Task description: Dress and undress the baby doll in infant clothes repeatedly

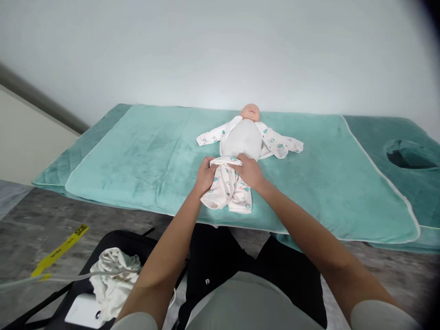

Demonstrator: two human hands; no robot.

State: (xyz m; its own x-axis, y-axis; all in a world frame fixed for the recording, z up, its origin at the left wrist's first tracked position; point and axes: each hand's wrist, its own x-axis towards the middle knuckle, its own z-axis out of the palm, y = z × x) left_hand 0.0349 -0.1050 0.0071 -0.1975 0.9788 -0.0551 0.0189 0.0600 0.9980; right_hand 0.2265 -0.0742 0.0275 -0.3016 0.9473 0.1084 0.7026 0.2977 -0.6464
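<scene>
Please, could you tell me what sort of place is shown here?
It is probably a massage or baby-care room, though I cannot be certain. A long bed with a green cover stands against a plain wall; it has a face-sized hole near one end, and a doll lies on it.

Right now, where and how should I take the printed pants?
Probably grip the waistband of the printed pants at both sides, coming from the bed's near edge: it lies against the doll, legs pointing nearward. The hands hold it there.
</scene>
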